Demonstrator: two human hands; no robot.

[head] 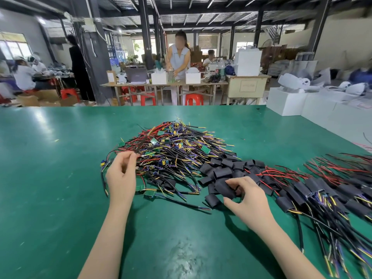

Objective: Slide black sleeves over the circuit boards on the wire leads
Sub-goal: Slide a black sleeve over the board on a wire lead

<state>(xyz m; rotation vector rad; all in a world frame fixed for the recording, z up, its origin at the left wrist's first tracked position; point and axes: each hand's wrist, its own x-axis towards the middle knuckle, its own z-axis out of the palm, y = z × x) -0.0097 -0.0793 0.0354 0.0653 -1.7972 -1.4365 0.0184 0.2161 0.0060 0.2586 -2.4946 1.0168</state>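
So closest to the camera are two bare forearms reaching out over a green counter (pixel 50 188). The right hand (pixel 248 200) sits at about 4 o'clock from the middle of the frame, fingers curled and pinching one black sleeve (pixel 226 189) at the near edge of a loose heap of black sleeves (pixel 227 170). The left hand (pixel 120 176) is over at roughly 8 o'clock, thumb and fingertips pinched together on a thin dark wire lead (pixel 141 146) that runs up and away from it, blurred so I can't make out much detail. Off at 3 to 4 o'clock there's a spread of finished leads (pixel 314 190) with the sleeves already on them, red, black and yellow wires fanning out. Just past both hands, dead centre, is the big tangled pile of unsleeved leads (pixel 177 150), with small green circuit boards (pixel 206 150) poking out here and there. Beyond the counter edge at 2 o'clock are white boxes (pixel 289 101), and farther back toward 12 o'clock a person (pixel 179 61) stands at a long table, with red stools (pixel 194 99) underneath.
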